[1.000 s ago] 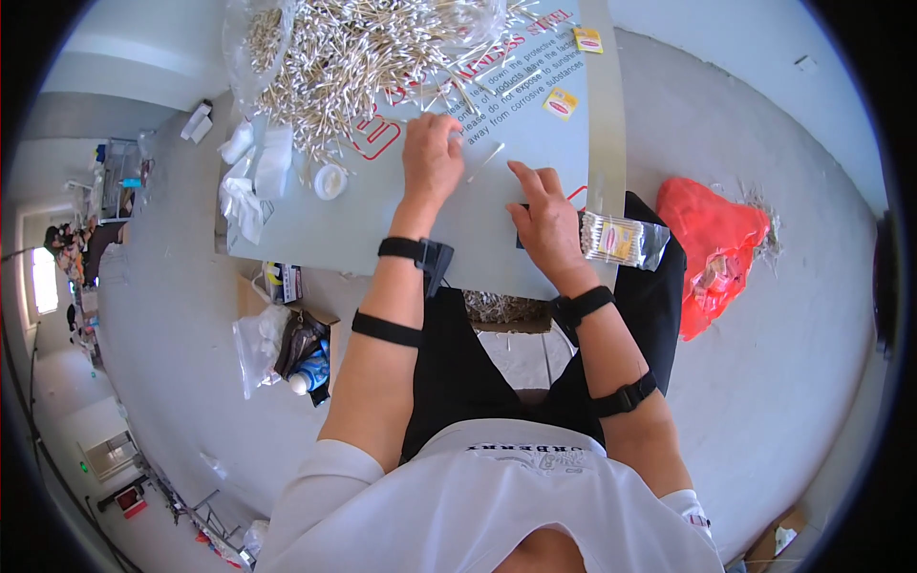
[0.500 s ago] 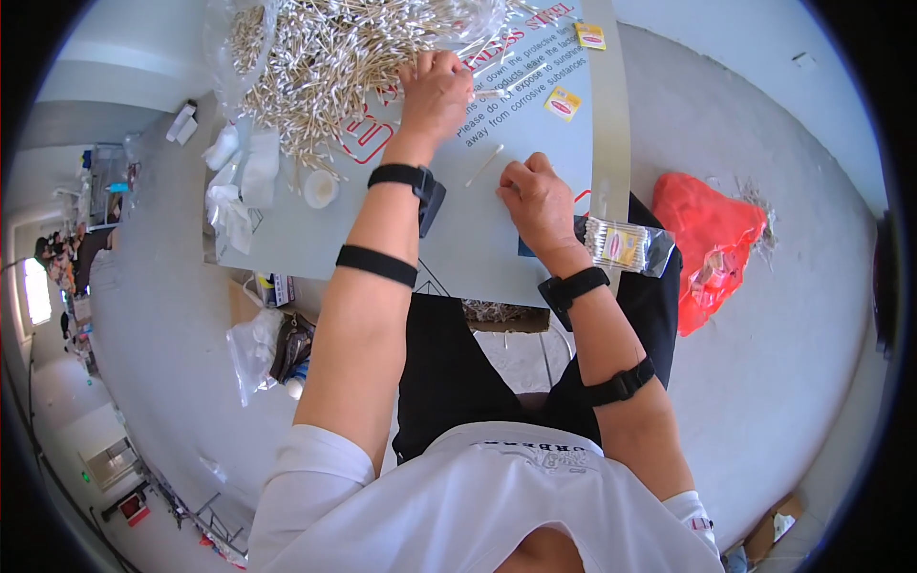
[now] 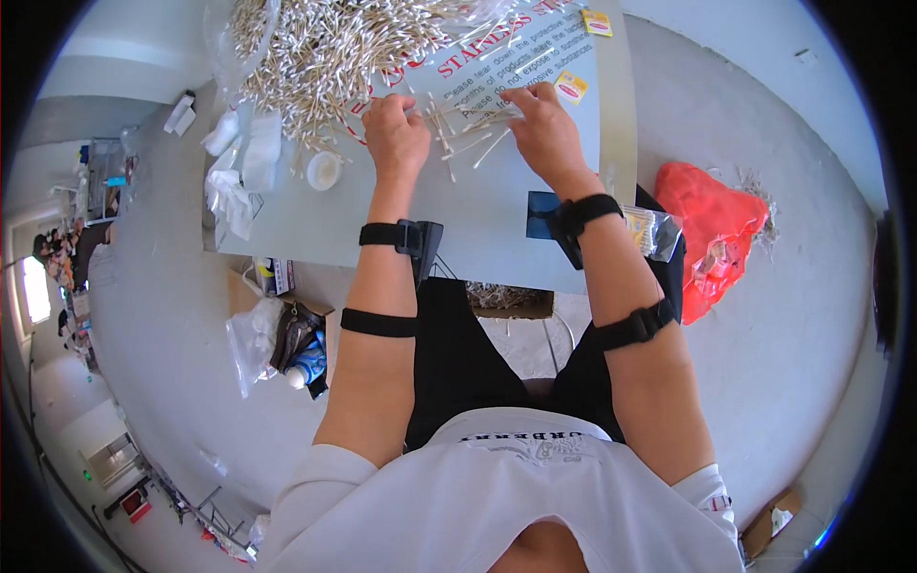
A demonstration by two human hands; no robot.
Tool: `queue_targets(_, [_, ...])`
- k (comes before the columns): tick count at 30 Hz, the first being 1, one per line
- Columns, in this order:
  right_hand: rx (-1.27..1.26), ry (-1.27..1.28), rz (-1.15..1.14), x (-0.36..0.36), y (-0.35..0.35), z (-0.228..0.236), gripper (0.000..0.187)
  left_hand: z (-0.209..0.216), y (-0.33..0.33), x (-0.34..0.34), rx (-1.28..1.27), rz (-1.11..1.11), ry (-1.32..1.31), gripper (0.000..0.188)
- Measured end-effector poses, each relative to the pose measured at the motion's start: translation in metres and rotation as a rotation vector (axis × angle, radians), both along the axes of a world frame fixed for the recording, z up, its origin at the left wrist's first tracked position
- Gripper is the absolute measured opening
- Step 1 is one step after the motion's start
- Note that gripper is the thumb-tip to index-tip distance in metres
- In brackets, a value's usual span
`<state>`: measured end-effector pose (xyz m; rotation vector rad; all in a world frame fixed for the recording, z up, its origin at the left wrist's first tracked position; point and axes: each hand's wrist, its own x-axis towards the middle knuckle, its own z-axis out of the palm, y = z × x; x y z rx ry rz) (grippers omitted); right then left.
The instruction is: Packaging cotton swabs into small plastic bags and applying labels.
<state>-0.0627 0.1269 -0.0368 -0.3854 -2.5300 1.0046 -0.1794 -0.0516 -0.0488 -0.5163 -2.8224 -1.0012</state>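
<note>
A large heap of loose cotton swabs (image 3: 334, 67) covers the far left of the table. My left hand (image 3: 396, 138) is at the heap's near right edge, fingers curled closed; whatever they hold, if anything, is hidden. To its right, my right hand (image 3: 549, 138) has its thumb and fingers closed at the ends of a few cotton swabs (image 3: 489, 124) that point leftward. Between the hands several loose swabs (image 3: 452, 143) lie scattered at different angles on the table's printed film. Both forearms wear black straps.
On the table (image 3: 478, 224) are a small round white container (image 3: 324, 171), white gloves (image 3: 229, 202) and yellow cards (image 3: 570, 88). A clear pack of swabs (image 3: 654, 234) lies at the right edge. A red plastic bag (image 3: 702, 229) rests on the floor at right.
My left hand has drawn back toward me from the heap. My right hand has moved farther away, up to the swabs. More loose swabs now lie between the hands.
</note>
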Motion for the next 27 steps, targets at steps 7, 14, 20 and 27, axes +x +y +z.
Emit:
queue_targets(7, [0.079, -0.139, -0.019, -0.007, 0.008, -0.011, 0.01, 0.02, 0.009, 0.038, -0.117, -0.03, -0.093, 0.023])
queue_targets(14, [0.071, -0.159, -0.094, 0.006, 0.007, -0.012, 0.006, -0.008, -0.006, 0.051, -0.033, -0.031, 0.206, 0.02])
queue_targets(20, [0.113, -0.141, -0.162, 0.023, 0.002, -0.018, 0.006, 0.007, -0.009, 0.052, 0.083, -0.208, 0.195, 0.015])
queue_targets(27, [0.109, -0.137, -0.159, 0.024, -0.003, -0.013, 0.006, 0.009, -0.011, 0.063, -0.173, -0.233, 0.173, 0.017])
